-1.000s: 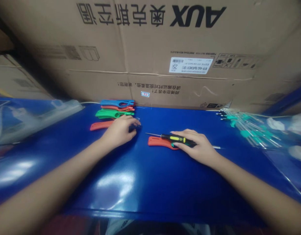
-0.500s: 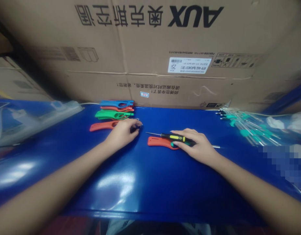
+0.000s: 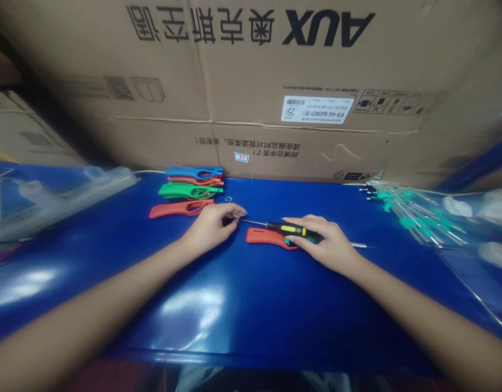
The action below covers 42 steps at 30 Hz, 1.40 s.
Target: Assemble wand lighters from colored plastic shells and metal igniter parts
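Note:
My right hand [image 3: 330, 242] is closed round a black and yellow screwdriver [image 3: 289, 229], its thin shaft pointing left. Below the screwdriver lies an orange lighter casing [image 3: 265, 236], partly covered by that hand. A metal tube [image 3: 358, 245] sticks out on the hand's other side. My left hand [image 3: 218, 223] is pinched at the screwdriver's tip; anything between its fingertips is too small to make out. Just behind the left hand are small metal bits [image 3: 228, 200] on the table. Next to its wrist side rests another orange casing [image 3: 173, 209].
Green casings [image 3: 185, 190] and blue casings [image 3: 189, 173] are stacked at the back left. Several metal rods with green parts [image 3: 414, 215] lie at the right. A large cardboard box [image 3: 243, 98] stands behind the blue table [image 3: 251, 305]. Clear plastic [image 3: 71, 201] lies at the left.
My left hand has moved slightly right and towards me, from the small metal bits to the screwdriver's tip. The right hand and screwdriver have barely shifted.

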Motion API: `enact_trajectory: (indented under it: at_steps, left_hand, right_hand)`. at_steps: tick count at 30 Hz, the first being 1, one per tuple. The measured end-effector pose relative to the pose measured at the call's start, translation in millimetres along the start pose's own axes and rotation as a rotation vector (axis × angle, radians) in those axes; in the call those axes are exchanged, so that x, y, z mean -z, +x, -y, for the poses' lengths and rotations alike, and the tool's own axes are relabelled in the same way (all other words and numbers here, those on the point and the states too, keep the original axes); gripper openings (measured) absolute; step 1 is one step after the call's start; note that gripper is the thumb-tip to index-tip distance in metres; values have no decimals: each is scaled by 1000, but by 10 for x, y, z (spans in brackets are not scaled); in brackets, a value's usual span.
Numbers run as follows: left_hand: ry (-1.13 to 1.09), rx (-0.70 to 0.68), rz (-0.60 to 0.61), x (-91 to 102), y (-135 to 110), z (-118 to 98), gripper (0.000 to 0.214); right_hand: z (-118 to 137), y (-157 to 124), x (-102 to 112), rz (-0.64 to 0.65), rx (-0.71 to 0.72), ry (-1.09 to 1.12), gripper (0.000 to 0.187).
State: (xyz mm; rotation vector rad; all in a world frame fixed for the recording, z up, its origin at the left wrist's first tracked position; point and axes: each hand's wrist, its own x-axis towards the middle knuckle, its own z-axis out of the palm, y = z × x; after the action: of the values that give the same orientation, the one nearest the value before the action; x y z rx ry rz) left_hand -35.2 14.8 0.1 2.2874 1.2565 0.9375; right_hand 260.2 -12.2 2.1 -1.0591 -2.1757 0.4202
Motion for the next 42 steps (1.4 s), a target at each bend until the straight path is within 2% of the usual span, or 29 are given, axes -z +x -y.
enact_trajectory:
  at_steps: [6, 21, 26, 30, 33, 37, 42]
  left_hand:
    - [33, 24, -69, 35, 20, 12, 26]
    - [17, 19, -44, 13, 14, 6, 28]
    - [-12, 21, -55, 23, -1, -44, 33]
    - [-70, 37, -59, -23, -40, -108, 38]
    - [-111, 39, -25, -77, -87, -161, 39]
    - [-149, 18, 57, -131, -153, -258, 36]
    - [-202, -13, 138, -212, -239, -412, 34]
  right_hand:
    - [-10, 12, -40, -14, 23, -24, 34]
    - [-27, 16, -68, -24, 25, -55, 33]
    - [102, 35, 62, -173, -55, 18, 24]
    - [256, 133, 274, -337, -128, 160, 19]
    - [368, 240, 408, -399, -182, 354, 24]
    - [509, 368, 468, -384, -266, 586, 26]
    - [601, 430, 338, -343, -344, 760, 24]
